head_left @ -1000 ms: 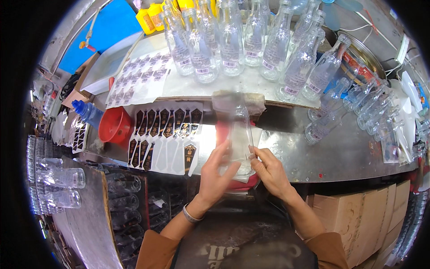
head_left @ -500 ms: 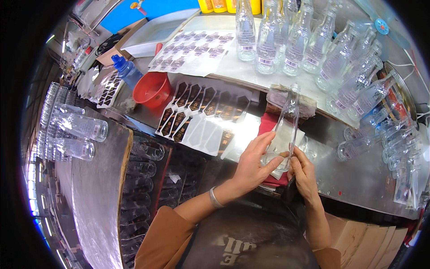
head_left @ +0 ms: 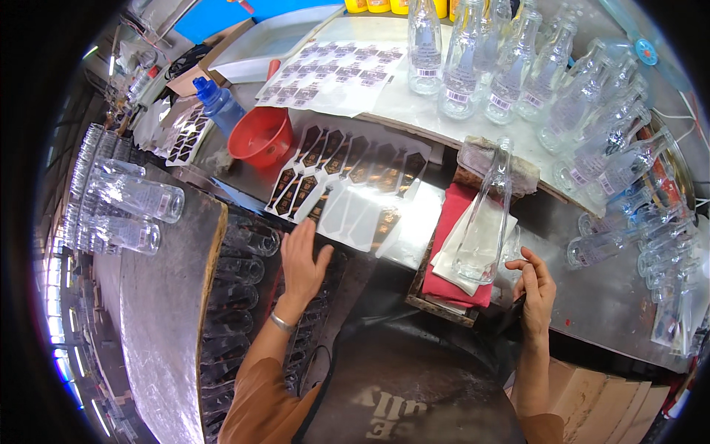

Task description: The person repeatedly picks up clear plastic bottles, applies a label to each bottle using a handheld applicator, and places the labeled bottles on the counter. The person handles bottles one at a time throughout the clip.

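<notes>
A clear empty glass bottle (head_left: 488,214) lies neck away from me on a white cloth (head_left: 462,251) spread over a red cloth (head_left: 451,288). My right hand (head_left: 536,292) is just right of the bottle's base, fingers loosely curled, holding nothing. My left hand (head_left: 303,259) is spread flat with fingers apart, its tips at the near edge of a backing sheet of dark pointed labels (head_left: 347,177). Part of that sheet is bare where labels are gone.
A red funnel (head_left: 260,137) and a blue-capped bottle (head_left: 218,103) stand left of the labels. Upright clear bottles (head_left: 518,66) fill the back, more lie at right (head_left: 629,222) and left (head_left: 137,196). A sheet of small labels (head_left: 333,70) lies behind. Cardboard boxes (head_left: 614,399) are at lower right.
Both hands have let go of the bottle, which now rests on the cloth. My left hand has moved left to the label sheet; my right hand has dropped beside the bottle's base.
</notes>
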Demonstrator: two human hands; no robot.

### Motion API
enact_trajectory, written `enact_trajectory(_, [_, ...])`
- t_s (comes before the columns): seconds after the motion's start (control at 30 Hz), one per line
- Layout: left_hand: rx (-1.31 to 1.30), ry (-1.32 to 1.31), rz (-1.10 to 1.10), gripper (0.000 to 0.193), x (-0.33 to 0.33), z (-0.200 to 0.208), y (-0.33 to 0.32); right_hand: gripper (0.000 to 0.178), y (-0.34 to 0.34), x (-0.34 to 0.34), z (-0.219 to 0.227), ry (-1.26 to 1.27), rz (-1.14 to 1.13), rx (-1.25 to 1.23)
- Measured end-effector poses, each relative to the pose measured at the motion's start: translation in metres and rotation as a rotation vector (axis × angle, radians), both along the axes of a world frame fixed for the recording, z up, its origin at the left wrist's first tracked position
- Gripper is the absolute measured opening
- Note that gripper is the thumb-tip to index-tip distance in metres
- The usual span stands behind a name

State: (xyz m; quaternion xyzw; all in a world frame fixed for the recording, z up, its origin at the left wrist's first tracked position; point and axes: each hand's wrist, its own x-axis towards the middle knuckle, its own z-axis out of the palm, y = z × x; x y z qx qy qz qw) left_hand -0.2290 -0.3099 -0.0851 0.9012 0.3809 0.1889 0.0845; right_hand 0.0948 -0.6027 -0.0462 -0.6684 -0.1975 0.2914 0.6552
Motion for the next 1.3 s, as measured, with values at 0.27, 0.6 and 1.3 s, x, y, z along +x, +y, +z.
enact_trajectory(0.27, [0.174,-0.149,-0.211,0.029,-0.006,0.006,0.038,0.034,-0.001,-0.001,0.005,-0.028,-0.009,-0.021])
enact_trajectory(0.6, [-1.052,-0.826,-0.202,0.014,0.144,0.064,0.002,0.027,-0.003,0.006,0.014,0.04,-0.051,0.002])
enact_trajectory(1.3, [-0.38,-0.274,-0.757,0.061,0.221,0.107,-0.067,0.045,0.057,0.019,0.044,-0.14,0.187,-0.088])
